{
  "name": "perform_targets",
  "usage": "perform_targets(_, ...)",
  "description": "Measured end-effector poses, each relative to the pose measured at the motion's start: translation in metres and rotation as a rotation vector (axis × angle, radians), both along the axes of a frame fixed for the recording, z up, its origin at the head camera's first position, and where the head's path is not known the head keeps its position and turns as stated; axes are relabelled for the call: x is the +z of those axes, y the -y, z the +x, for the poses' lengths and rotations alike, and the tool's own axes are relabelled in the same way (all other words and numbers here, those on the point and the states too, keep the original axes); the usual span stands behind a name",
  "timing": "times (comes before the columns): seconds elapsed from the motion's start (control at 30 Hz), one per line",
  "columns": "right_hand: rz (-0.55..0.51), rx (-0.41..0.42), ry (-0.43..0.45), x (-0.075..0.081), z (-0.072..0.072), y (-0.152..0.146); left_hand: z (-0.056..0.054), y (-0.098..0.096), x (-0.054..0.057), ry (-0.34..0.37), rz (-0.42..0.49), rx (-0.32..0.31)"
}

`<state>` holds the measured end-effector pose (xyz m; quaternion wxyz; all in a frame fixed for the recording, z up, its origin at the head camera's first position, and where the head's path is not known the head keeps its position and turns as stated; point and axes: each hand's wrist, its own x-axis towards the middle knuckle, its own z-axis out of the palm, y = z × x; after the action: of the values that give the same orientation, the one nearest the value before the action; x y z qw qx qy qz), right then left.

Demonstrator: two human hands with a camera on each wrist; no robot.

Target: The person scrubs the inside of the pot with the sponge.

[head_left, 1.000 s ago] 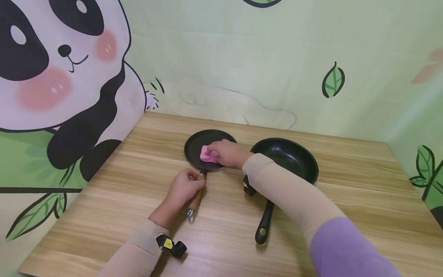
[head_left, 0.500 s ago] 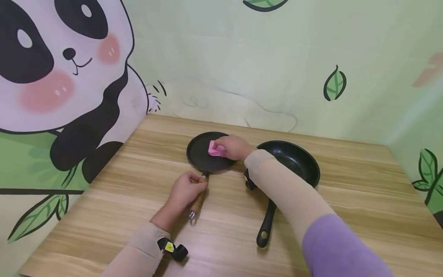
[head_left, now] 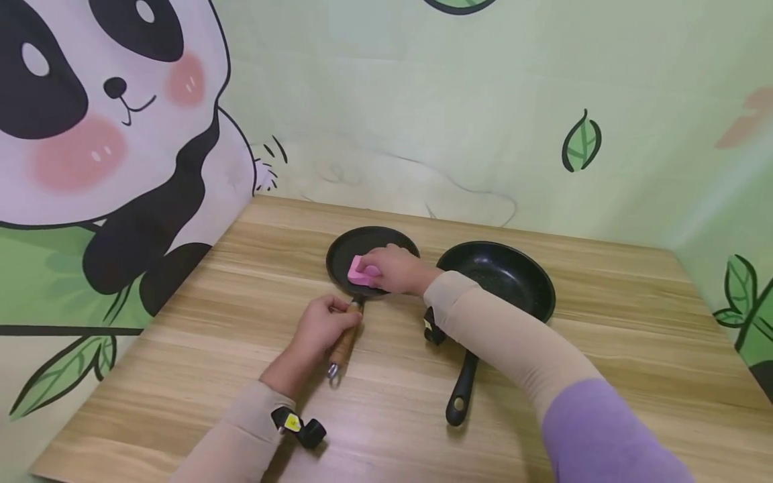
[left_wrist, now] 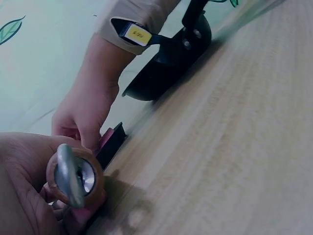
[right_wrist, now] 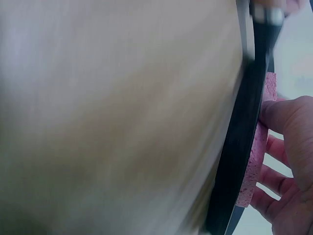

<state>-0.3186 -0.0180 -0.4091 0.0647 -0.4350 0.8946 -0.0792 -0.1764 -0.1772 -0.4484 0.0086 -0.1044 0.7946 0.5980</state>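
Note:
A flat, shallow black pan [head_left: 344, 249] with a wooden handle [head_left: 345, 341] lies on the wooden table. My left hand [head_left: 321, 326] grips that handle near the pan, thumb on top; in the left wrist view the handle's metal ring [left_wrist: 71, 175] points at the camera. Over the pan, my right hand [head_left: 398, 268] holds a pink sponge [head_left: 361, 271] against the cooking surface. In the right wrist view the sponge [right_wrist: 254, 161] sits just inside the pan's rim [right_wrist: 237, 147], with thumb and fingers around it. The hand hides part of the pan.
A deeper black frying pan [head_left: 513, 275] rests right of the flat one, its black handle [head_left: 464, 389] toward the front. My right forearm crosses above it and covers part of it. Behind the table [head_left: 634, 322] stands a painted wall [head_left: 374, 87].
The sponge in my right hand went right and back across the pan, then returned left and nearer. My left hand keeps hold of the handle; the pan has shifted slightly.

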Motion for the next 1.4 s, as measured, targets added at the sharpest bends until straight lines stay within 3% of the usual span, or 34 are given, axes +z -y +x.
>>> perform_targets(0.17, -0.018, -0.013, -0.045, -0.004, 0.009, 0.02, -0.003, 0.004, 0.002, 0.026, 0.064, 0.001)
perform_targets(0.37, -0.012, -0.076, -0.097, -0.005, 0.006, 0.046, -0.004, 0.008, 0.004, 0.052, 0.042, 0.001)
perform_targets(0.63, 0.005, -0.214, -0.075, -0.005, -0.016, 0.061, 0.0, 0.002, 0.002, 0.045, 0.039, -0.02)
perform_targets(0.87, 0.008, -0.291, -0.093, -0.005, -0.037, 0.043, 0.003, -0.009, 0.001, 0.035, -0.056, 0.01)
perform_targets(1.03, -0.007, -0.34, -0.115, -0.006, -0.045, 0.035, 0.003, -0.009, 0.004, 0.047, -0.041, 0.018)
perform_targets(1.2, -0.002, -0.309, -0.094, -0.007, -0.038, 0.046, 0.001, -0.003, 0.003, 0.047, 0.039, 0.03)
perform_targets(1.4, -0.003, -0.142, -0.04, -0.005, -0.011, 0.051, 0.001, -0.003, 0.002, 0.035, 0.039, 0.042)
